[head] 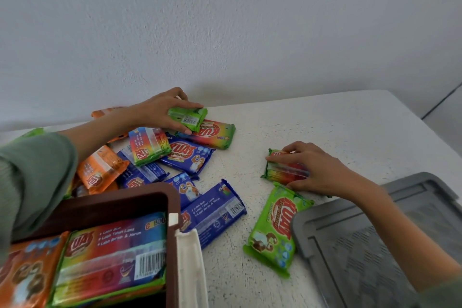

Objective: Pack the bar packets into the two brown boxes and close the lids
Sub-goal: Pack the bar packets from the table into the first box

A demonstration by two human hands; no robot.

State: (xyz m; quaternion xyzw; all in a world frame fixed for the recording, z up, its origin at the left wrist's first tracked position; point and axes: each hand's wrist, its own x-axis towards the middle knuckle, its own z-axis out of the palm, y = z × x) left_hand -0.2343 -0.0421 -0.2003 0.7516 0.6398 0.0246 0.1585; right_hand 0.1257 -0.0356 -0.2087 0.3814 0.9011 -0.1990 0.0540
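Observation:
A heap of bar packets in blue (188, 155), orange (100, 170) and rainbow colours lies on the white table (325, 127). My left hand (160, 110) is closed on a green packet (188, 119) at the far side of the heap, lifted slightly above a rainbow packet (212, 134). My right hand (315, 166) grips a rainbow packet (282, 170) lying on the table to the right. Another green packet (273, 227) lies just in front of it. A brown box (140, 197) at the bottom left holds a rainbow packet (112, 255) and an orange one (27, 272).
A grey lid with a mesh panel (350, 245) lies at the bottom right, under my right forearm. A white latch (190, 265) hangs on the brown box's right wall. A pale wall stands behind the table. The table's right edge runs diagonally at far right.

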